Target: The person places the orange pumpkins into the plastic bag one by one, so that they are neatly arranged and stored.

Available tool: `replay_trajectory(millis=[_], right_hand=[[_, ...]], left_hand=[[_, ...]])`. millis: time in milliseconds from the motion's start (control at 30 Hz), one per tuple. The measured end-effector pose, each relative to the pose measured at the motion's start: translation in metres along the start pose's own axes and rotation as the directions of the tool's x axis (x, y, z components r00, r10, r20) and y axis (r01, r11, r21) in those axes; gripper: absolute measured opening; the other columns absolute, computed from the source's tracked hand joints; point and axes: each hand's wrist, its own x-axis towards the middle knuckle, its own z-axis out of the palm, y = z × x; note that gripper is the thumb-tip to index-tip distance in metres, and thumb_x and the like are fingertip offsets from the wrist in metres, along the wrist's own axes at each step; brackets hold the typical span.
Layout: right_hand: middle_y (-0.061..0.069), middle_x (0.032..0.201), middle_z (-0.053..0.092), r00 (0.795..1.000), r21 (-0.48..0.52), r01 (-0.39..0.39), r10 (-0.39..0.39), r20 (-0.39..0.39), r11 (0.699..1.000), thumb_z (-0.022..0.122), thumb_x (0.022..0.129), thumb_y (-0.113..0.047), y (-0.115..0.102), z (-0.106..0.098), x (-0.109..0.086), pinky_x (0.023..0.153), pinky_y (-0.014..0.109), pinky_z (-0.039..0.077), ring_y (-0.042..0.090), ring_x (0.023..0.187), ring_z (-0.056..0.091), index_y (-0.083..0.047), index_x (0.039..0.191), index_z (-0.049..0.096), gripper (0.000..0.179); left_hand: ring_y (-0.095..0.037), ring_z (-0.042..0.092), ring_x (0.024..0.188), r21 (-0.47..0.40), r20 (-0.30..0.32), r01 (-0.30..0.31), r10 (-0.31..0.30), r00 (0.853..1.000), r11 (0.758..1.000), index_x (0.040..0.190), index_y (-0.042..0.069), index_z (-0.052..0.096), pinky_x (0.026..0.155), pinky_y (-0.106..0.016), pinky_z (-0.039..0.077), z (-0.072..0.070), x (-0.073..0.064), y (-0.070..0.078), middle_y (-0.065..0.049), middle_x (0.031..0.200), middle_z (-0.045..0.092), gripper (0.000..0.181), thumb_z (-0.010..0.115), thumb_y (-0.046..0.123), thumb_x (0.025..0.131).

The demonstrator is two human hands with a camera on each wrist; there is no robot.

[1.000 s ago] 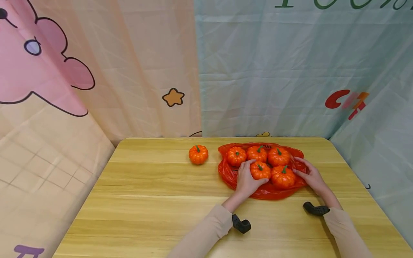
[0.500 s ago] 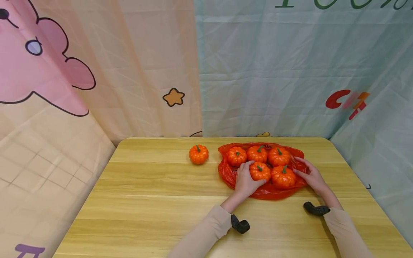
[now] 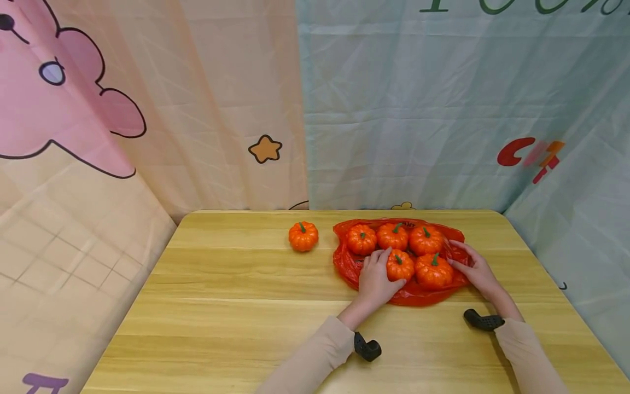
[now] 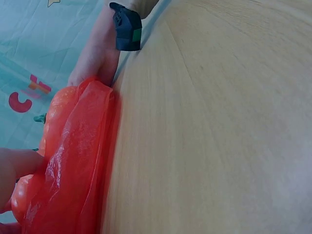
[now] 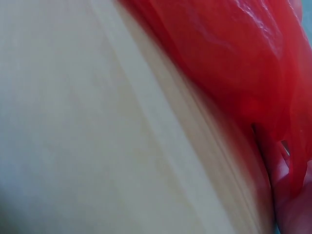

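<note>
Several small orange pumpkins with green stems, among them a pumpkin (image 3: 435, 272) at the front right, sit in an opened red plastic bag (image 3: 418, 298) at the table's right side. My left hand (image 3: 376, 279) holds the front-left pumpkin (image 3: 401, 265), thumb at its near side and fingers at its left and far side. At the bag's right edge, my right hand (image 3: 477, 271) grips the red film between thumb and fingers; the film (image 5: 297, 161) passes across that hand in the right wrist view. The left wrist view shows the bag's near side (image 4: 73, 161) with pumpkins behind it.
A lone pumpkin (image 3: 303, 236) stands on the wooden table (image 3: 221, 306) left of the bag, near the far edge. Printed curtains (image 3: 423, 120) hang behind and beside the table. A black wrist device (image 3: 367, 347) sits at the left cuff.
The front-left pumpkin has shifted slightly right and toward me, beside the front-right one. My left hand has moved a little nearer with it. The right hand has stayed at the bag's edge.
</note>
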Motion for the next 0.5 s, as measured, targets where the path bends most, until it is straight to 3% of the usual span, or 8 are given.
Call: replay_trajectory(millis=[100, 267, 367, 500], right_hand=[[0.022, 0.144, 0.032, 1.000, 0.001, -0.004, 0.004, 0.005, 1.000, 0.057, 0.097, -0.021, 0.000, 0.000, 0.000, 0.083, -0.001, 0.037, -0.021, 0.105, 0.035, -0.004, 0.148, 0.031, 0.059], [0.027, 0.145, 0.028, 1.000, -0.001, -0.013, 0.013, 0.018, 1.000, 0.056, 0.097, -0.021, -0.001, 0.000, 0.000, 0.083, -0.001, 0.037, -0.021, 0.104, 0.034, -0.004, 0.149, 0.030, 0.060], [0.024, 0.144, 0.031, 1.000, -0.004, -0.008, 0.009, 0.015, 1.000, 0.056, 0.097, -0.021, -0.001, 0.000, 0.000, 0.083, -0.001, 0.037, -0.021, 0.104, 0.035, -0.003, 0.148, 0.031, 0.059], [0.010, 0.141, 0.037, 1.000, 0.000, 0.005, -0.005, 0.007, 1.000, 0.056, 0.097, -0.020, -0.002, 0.000, -0.001, 0.083, -0.001, 0.037, -0.021, 0.104, 0.036, -0.003, 0.147, 0.032, 0.058]], left_hand=[[-0.024, 0.051, 0.119, 0.050, 0.018, -0.011, 0.010, 1.000, 0.999, 0.140, 0.016, 0.049, 0.099, -0.036, 0.046, -0.001, 0.000, 0.001, -0.004, 0.132, 0.054, 0.075, 0.079, 0.040, 0.075], [-0.024, 0.052, 0.120, 0.006, 0.047, 0.012, -0.013, 0.999, 1.000, 0.141, 0.016, 0.048, 0.100, -0.037, 0.046, -0.004, 0.001, -0.001, -0.004, 0.135, 0.054, 0.074, 0.078, 0.040, 0.077], [-0.023, 0.055, 0.121, -0.036, 0.049, 0.026, -0.024, 0.999, 0.999, 0.140, 0.016, 0.049, 0.100, -0.037, 0.047, -0.007, 0.002, -0.002, -0.003, 0.137, 0.054, 0.071, 0.077, 0.038, 0.078], [-0.023, 0.056, 0.123, -0.079, 0.057, 0.037, -0.032, 0.998, 0.996, 0.139, 0.016, 0.049, 0.100, -0.039, 0.048, -0.012, 0.002, -0.002, -0.003, 0.140, 0.052, 0.069, 0.077, 0.036, 0.079]])
